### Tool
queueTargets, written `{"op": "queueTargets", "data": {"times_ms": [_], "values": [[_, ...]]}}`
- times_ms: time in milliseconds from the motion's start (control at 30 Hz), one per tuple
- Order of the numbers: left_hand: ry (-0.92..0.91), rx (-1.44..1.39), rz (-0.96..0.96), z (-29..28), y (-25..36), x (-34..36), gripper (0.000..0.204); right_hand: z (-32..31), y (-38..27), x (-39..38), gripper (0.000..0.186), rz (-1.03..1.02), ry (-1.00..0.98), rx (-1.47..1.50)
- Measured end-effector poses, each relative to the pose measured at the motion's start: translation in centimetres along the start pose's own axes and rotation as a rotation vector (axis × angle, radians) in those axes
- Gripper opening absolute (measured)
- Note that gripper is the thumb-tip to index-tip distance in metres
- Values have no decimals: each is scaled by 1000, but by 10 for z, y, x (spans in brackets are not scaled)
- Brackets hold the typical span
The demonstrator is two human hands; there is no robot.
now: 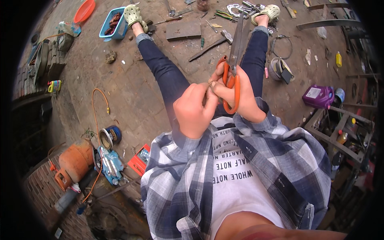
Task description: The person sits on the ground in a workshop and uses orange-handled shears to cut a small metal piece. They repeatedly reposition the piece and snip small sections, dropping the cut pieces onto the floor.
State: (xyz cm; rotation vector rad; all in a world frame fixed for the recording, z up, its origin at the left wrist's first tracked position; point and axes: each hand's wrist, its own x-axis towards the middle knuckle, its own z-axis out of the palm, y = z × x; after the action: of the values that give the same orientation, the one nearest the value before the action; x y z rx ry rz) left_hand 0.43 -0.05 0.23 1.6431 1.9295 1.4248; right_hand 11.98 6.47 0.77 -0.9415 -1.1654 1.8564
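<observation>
I sit over a littered floor, legs spread. My right hand (244,94) is closed on large shears with orange loop handles (236,102); their long dark blades (240,40) point away from me, up between my legs. My left hand (191,110) is closed in a pinch, its thumb and forefinger meeting my right thumb at a small thin item (211,85) that I cannot make out. Both hands are above my lap, close together, just left of and around the handles.
Hammer (212,48), dark block (183,30), pliers (225,16) and metal parts lie beyond my hands. A blue tub (106,28) is upper left. An orange gas cylinder (76,160) and red toolbox (138,158) are lower left. A purple jug (316,96) and metal frame (336,140) are right.
</observation>
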Motion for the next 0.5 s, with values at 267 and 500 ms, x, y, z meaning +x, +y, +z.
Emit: {"op": "queueTargets", "data": {"times_ms": [267,500], "values": [[3,-16,-63,-4,4,6,4,-2,2,2,25,-60,-40,-50],[35,161,82,-4,1,6,6,-3,-1,4,24,-33,-43,-68]]}}
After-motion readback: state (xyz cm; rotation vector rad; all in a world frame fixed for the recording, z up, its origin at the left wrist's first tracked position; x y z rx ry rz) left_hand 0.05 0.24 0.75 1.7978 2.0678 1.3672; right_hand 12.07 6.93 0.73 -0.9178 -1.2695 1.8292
